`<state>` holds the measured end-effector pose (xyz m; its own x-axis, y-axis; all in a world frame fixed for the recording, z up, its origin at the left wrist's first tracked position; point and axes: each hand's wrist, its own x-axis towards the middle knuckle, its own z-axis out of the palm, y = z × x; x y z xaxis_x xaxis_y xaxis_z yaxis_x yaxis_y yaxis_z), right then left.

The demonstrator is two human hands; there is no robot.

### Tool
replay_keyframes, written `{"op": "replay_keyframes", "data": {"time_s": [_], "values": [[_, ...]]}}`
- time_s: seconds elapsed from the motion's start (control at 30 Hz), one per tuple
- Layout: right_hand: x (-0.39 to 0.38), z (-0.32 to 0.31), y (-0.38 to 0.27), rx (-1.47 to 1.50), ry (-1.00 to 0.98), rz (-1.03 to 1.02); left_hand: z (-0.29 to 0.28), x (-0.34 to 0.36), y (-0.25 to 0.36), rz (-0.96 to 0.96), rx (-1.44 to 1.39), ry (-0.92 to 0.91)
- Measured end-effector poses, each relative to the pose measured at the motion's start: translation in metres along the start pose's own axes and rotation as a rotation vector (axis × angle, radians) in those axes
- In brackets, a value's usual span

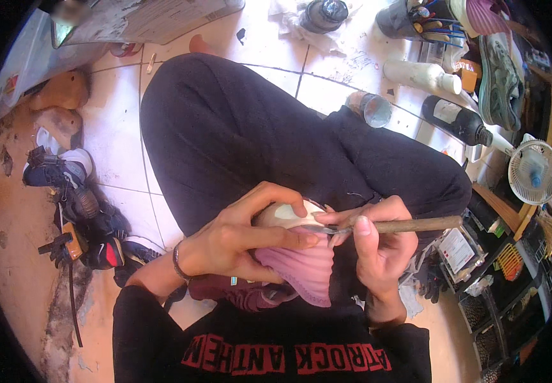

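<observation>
In my lap lies a shoe with a ribbed pink-mauve side and a cream sole. My left hand wraps round it, fingers over the sole and thumb side along the pink part. My right hand is closed on a tool with a long wooden handle and a thin metal end. That metal end meets the seam between the sole and the pink side, close to my left fingertips. Its very tip is hidden. Maroon mesh material shows below my left hand; whether it belongs to the same shoe, I cannot tell.
Several shoes lie heaped at the left on the tiles. At the far right are a white bottle, a dark bottle, a clear cup, a dark pot of tools and a small fan. A cluttered rack borders the right.
</observation>
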<state>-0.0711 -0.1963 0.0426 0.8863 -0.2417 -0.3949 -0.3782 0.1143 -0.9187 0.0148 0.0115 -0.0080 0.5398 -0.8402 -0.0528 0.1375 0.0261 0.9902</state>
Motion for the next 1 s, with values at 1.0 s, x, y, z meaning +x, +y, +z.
{"op": "replay_keyframes", "data": {"time_s": [1.0], "values": [[0.001,0.006,0.004,-0.049,0.081,0.029,0.002,-0.001,-0.003,-0.014,0.002,0.014]]}}
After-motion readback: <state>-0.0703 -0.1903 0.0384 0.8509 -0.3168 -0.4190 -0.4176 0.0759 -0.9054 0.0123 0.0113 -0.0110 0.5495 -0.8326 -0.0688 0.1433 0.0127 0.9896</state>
